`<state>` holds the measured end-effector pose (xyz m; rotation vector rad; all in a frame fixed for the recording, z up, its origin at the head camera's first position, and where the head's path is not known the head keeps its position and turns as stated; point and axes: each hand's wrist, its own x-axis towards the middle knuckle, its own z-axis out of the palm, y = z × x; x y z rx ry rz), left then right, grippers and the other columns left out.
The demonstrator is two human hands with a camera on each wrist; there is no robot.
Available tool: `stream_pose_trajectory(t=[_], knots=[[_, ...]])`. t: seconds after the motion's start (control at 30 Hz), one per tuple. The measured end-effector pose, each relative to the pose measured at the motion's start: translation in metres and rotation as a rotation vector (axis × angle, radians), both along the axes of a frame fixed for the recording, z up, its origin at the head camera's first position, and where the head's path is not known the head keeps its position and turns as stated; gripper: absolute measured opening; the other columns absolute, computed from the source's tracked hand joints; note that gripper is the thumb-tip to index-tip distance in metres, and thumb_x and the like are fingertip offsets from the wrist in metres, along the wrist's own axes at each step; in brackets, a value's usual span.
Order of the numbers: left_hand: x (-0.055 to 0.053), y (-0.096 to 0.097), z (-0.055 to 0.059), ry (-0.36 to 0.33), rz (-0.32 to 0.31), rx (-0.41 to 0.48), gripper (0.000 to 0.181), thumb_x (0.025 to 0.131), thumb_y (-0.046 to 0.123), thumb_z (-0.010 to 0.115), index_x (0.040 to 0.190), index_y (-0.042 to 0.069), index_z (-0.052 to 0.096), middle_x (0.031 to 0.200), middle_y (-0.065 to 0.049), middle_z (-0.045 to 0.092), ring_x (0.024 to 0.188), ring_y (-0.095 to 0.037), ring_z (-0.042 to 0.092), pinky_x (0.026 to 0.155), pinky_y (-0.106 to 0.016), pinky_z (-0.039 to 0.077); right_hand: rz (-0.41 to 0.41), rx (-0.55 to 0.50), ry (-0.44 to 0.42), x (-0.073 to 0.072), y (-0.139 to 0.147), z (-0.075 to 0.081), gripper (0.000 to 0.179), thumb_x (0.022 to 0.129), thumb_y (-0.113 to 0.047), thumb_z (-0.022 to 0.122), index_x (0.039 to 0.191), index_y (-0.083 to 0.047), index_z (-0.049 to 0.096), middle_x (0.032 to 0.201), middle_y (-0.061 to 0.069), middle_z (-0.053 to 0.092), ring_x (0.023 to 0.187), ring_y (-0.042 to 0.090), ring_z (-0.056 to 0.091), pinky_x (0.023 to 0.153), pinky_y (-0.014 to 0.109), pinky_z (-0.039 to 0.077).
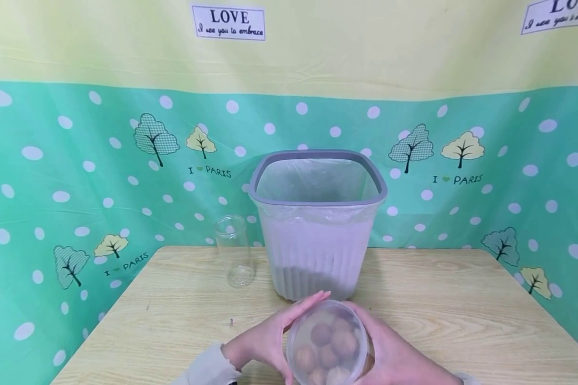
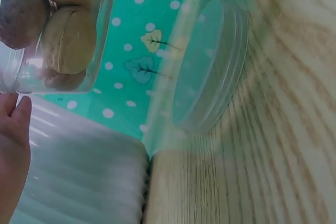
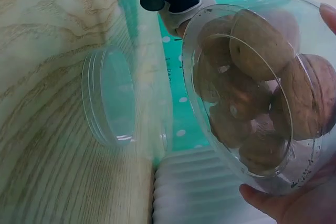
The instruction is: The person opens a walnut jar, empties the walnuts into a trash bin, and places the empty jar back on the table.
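Both hands grip a clear plastic jar [image 1: 293,342] of walnuts [image 3: 257,56] above the near edge of the table. My left hand [image 1: 270,334] curves round its left side, fingertips at the far rim. My right hand [image 1: 390,347] wraps the opposite side. In the head view the jar's round top faces up, with several walnuts showing through it. The right wrist view shows the jar's clear round end close up. Below the jar, a shallow clear round lid [image 2: 215,77] lies on the table; the jar and hands hide it in the head view.
A ribbed, pale waste bin [image 1: 318,251] with a grey rim and a plastic liner stands behind the hands. Left of it stands an empty clear cylinder jar [image 1: 233,251]. The wooden table [image 1: 443,305] backs onto a green dotted curtain [image 1: 308,123].
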<state>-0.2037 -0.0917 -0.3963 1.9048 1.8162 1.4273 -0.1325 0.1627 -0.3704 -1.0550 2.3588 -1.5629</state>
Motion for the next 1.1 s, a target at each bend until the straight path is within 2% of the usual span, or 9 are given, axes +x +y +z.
stream_pose_trajectory(t=[0.2, 0.37, 0.57, 0.67, 0.73, 0.87, 1.1], knots=[[0.003, 0.001, -0.001, 0.039, 0.057, 0.028, 0.142, 0.034, 0.002, 0.086, 0.148, -0.005, 0.002, 0.156, -0.019, 0.012, 0.141, -0.030, 0.021, 0.113, -0.038, 0.026, 0.023, -0.032, -0.030, -0.001, 0.000, -0.001, 0.095, 0.070, -0.023, 0.083, 0.146, -0.021, 0.027, 0.139, 0.001, 0.045, 0.121, 0.020, 0.048, 0.097, 0.026, 0.041], [0.007, 0.002, 0.000, 0.054, 0.134, 0.057, 0.140, 0.034, 0.003, 0.087, 0.147, -0.007, 0.005, 0.154, -0.021, 0.016, 0.140, -0.030, 0.024, 0.112, -0.037, 0.026, 0.044, -0.083, 0.005, -0.005, 0.001, -0.003, 0.097, 0.068, -0.020, 0.083, 0.146, -0.016, 0.025, 0.140, 0.005, 0.044, 0.121, 0.023, 0.048, 0.097, 0.028, 0.041], [0.011, 0.003, 0.000, -0.021, 0.206, 0.079, 0.131, 0.044, 0.000, 0.088, 0.149, -0.004, 0.009, 0.154, -0.019, 0.021, 0.139, -0.027, 0.026, 0.113, -0.033, 0.024, -0.038, -0.056, 0.159, -0.010, 0.001, -0.006, 0.103, 0.061, -0.026, 0.086, 0.146, -0.015, 0.028, 0.137, 0.004, 0.047, 0.117, 0.020, 0.052, 0.094, 0.029, 0.043], [0.011, 0.003, -0.002, -0.046, 0.233, 0.102, 0.126, 0.050, 0.004, 0.088, 0.149, -0.004, 0.011, 0.153, -0.020, 0.022, 0.139, -0.027, 0.026, 0.113, -0.033, 0.024, -0.075, -0.050, 0.200, -0.011, -0.001, -0.006, 0.105, 0.059, -0.027, 0.088, 0.145, -0.014, 0.029, 0.135, 0.003, 0.049, 0.114, 0.020, 0.053, 0.092, 0.031, 0.045], [0.012, 0.004, -0.003, -0.072, 0.248, 0.119, 0.122, 0.053, 0.006, 0.088, 0.148, -0.004, 0.011, 0.153, -0.020, 0.022, 0.139, -0.027, 0.026, 0.113, -0.032, 0.024, -0.123, -0.040, 0.200, -0.010, -0.003, -0.005, 0.106, 0.056, -0.028, 0.089, 0.144, -0.016, 0.031, 0.133, 0.000, 0.051, 0.113, 0.018, 0.054, 0.091, 0.032, 0.046], [0.012, 0.006, -0.005, -0.111, 0.282, 0.148, 0.118, 0.059, 0.009, 0.087, 0.148, -0.004, 0.011, 0.153, -0.020, 0.022, 0.139, -0.026, 0.026, 0.113, -0.030, 0.025, -0.218, -0.007, 0.252, -0.010, -0.006, -0.003, 0.107, 0.052, -0.033, 0.091, 0.142, -0.018, 0.035, 0.129, -0.002, 0.053, 0.109, 0.016, 0.055, 0.088, 0.033, 0.048], [0.013, 0.007, -0.005, -0.110, 0.349, 0.175, 0.112, 0.067, 0.021, 0.085, 0.149, -0.003, 0.012, 0.153, -0.018, 0.024, 0.140, -0.027, 0.025, 0.114, -0.030, 0.022, -0.273, 0.010, 0.281, -0.009, -0.008, -0.002, 0.108, 0.053, -0.035, 0.091, 0.143, -0.019, 0.033, 0.130, -0.004, 0.052, 0.110, 0.017, 0.054, 0.087, 0.034, 0.047]])
